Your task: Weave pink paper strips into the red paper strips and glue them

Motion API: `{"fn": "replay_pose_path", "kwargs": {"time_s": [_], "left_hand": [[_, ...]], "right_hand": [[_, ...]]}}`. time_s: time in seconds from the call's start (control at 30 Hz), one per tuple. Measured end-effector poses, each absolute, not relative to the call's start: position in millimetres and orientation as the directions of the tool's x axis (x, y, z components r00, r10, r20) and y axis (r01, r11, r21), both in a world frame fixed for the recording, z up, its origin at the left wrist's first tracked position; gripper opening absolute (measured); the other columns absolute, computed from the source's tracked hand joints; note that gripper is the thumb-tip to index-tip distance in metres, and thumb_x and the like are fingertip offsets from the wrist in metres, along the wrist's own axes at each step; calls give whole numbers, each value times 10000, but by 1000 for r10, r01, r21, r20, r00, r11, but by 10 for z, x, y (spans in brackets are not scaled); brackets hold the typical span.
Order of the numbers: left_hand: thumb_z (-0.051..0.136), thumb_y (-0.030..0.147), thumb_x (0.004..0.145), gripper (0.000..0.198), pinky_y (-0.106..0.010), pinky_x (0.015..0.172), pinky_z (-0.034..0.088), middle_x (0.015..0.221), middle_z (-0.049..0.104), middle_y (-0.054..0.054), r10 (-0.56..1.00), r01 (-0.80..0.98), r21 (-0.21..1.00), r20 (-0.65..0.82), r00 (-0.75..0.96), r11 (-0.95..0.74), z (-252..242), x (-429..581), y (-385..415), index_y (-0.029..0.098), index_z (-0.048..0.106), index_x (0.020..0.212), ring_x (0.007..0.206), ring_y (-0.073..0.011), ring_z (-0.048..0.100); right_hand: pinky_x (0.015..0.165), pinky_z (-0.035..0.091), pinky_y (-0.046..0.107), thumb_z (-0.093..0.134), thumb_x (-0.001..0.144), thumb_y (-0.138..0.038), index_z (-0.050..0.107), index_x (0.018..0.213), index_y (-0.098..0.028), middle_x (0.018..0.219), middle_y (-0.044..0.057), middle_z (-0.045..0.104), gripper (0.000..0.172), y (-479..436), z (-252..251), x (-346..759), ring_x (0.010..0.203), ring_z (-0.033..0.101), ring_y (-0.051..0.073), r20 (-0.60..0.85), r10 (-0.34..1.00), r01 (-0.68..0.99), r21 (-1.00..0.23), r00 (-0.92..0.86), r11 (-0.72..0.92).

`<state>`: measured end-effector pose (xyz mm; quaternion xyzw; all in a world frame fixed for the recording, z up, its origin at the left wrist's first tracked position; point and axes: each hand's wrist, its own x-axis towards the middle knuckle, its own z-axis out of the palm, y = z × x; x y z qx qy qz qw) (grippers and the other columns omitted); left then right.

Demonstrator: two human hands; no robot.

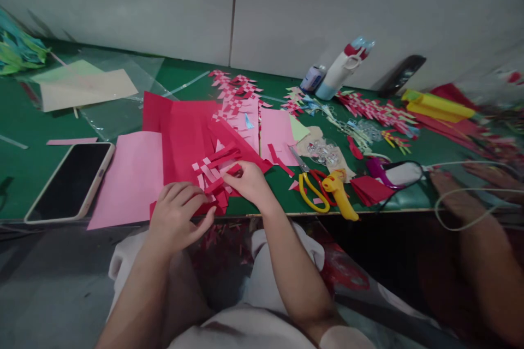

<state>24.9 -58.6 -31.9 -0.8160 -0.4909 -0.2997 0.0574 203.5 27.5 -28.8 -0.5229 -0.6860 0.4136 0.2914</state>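
Woven pink and red paper strips (203,168) lie in front of me on the table's near side. My right hand (249,182) pinches a red paper strip (216,182) at the right end of the weave. My left hand (180,215) rests at the weave's lower left, thumb apart from the loosely bent fingers, beside red paper partly hidden beneath it. Behind the weave spreads a large red paper sheet (188,131). A pink sheet (129,180) lies to the left of my left hand. Scissors with yellow and red handles (313,191) lie right of my right hand.
A phone (71,182) lies at left. At right are a yellow glue gun-like tool (341,196), folded red paper (370,191), a can (313,77) and a white bottle (339,73). Finished-looking woven strings (235,92) lie behind. Another person's hands (450,191) work at far right.
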Motion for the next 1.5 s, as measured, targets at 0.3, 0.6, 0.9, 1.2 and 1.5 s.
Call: {"fn": "replay_pose_path", "kwargs": {"time_s": [0.3,0.6,0.9,1.2,1.5], "left_hand": [[546,175,819,95,-351,763,509,865,704,-64,795,843,191,484,365,-503,-427,284,-576,172,632,862,795,-196,627],[540,182,829,113,-356,748,512,873,703,-65,811,866,171,471,347,-469,-453,294,-589,178,643,877,793,-207,639],[552,161,821,107,-267,763,518,890,678,-39,862,813,460,498,97,-357,-437,266,-675,190,620,899,829,-157,643],[578,139,802,153,-300,749,529,892,697,-47,817,824,354,538,207,-442,-505,301,-776,188,627,938,809,-171,643],[570,119,807,154,-345,800,510,890,685,-58,803,829,325,551,225,-456,-439,314,-736,191,619,933,830,-183,612]], "right_hand": [[578,438,228,619,760,-393,588,713,-176,628,-3,620,224,234,-303,2002,603,592,133,-32,958,426,-899,-285,97],[625,470,230,658,747,-423,683,794,-174,760,26,677,255,206,-280,2043,686,611,135,-8,945,399,-907,-328,131],[563,411,227,650,740,-317,624,641,-170,613,8,628,179,192,-245,2026,606,566,138,-1,953,517,-840,-303,164],[597,408,239,651,734,-332,630,633,-180,647,6,656,183,179,-293,1957,620,572,144,31,969,537,-828,-244,162],[594,397,240,653,731,-314,624,631,-179,646,7,654,170,179,-286,1945,629,569,143,16,967,536,-830,-252,154]]}}
